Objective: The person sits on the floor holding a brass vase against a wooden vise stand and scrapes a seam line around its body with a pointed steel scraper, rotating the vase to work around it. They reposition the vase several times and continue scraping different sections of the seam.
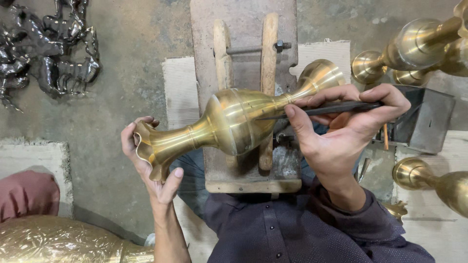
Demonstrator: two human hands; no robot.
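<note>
The left hand (148, 165) is cupping the scalloped mouth of a polished brass, bulb-bodied vase (234, 122), its grip closed round the rim with the thumb beneath. The vase is lying on its side across a worn wooden clamp block (243, 58), stretching from the left grip to just past the right one. The right hand (341, 126) is pinching a slim dark metal engraving tool (321, 109), grip tight, tip touching the vase's belly. More brass vases (419, 41) are lying beyond the right grip.
</note>
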